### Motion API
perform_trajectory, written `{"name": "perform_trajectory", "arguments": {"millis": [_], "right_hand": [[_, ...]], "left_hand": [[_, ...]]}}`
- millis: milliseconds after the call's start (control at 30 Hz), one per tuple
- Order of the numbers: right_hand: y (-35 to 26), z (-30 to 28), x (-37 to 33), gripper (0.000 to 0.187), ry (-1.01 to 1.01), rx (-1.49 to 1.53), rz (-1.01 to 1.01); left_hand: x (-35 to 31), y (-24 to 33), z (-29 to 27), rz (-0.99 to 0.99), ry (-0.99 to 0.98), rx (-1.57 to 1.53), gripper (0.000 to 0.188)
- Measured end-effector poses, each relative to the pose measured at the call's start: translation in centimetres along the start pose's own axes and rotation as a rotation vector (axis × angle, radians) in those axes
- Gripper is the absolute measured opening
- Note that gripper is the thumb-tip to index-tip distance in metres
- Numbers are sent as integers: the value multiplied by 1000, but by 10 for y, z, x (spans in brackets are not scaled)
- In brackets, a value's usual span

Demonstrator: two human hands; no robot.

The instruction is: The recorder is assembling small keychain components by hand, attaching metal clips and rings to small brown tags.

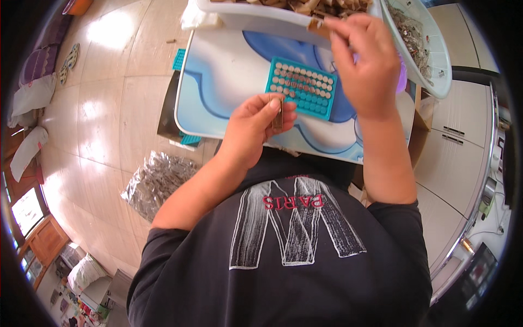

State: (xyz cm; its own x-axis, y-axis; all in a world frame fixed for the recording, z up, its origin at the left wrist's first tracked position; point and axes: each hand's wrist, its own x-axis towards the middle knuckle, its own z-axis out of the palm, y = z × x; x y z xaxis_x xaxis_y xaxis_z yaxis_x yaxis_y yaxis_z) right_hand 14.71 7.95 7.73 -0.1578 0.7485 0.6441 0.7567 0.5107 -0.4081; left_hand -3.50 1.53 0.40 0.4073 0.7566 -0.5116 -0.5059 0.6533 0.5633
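Observation:
My left hand (255,122) is closed in a pinch on a small, narrow brown strip (278,115), held upright by the near edge of the table. Just beyond it lies a teal tray (305,107) with rows of small round pockets. Pale round discs (302,77) fill most of its rows; the pockets nearest me and to the right show bare teal. My right hand (370,62) is raised at the far right, its thumb and index finger pinching a small brown piece (318,27) beside the rim of a white bin (261,22).
Many brown pieces (310,5) lie in the bin. A pale oval basket (444,76) with silvery scraps stands at the right, near a purple object (402,73). The table (218,71) has a blue-and-white top. On the floor at left sits a silvery plastic bag (158,182).

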Motion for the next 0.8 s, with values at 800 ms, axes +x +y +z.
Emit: {"name": "perform_trajectory", "arguments": {"millis": [800], "right_hand": [[-32, -22, -97, 54, -348, 361, 308]], "left_hand": [[-1, -8, 18, -58, -71, 127, 32]]}}
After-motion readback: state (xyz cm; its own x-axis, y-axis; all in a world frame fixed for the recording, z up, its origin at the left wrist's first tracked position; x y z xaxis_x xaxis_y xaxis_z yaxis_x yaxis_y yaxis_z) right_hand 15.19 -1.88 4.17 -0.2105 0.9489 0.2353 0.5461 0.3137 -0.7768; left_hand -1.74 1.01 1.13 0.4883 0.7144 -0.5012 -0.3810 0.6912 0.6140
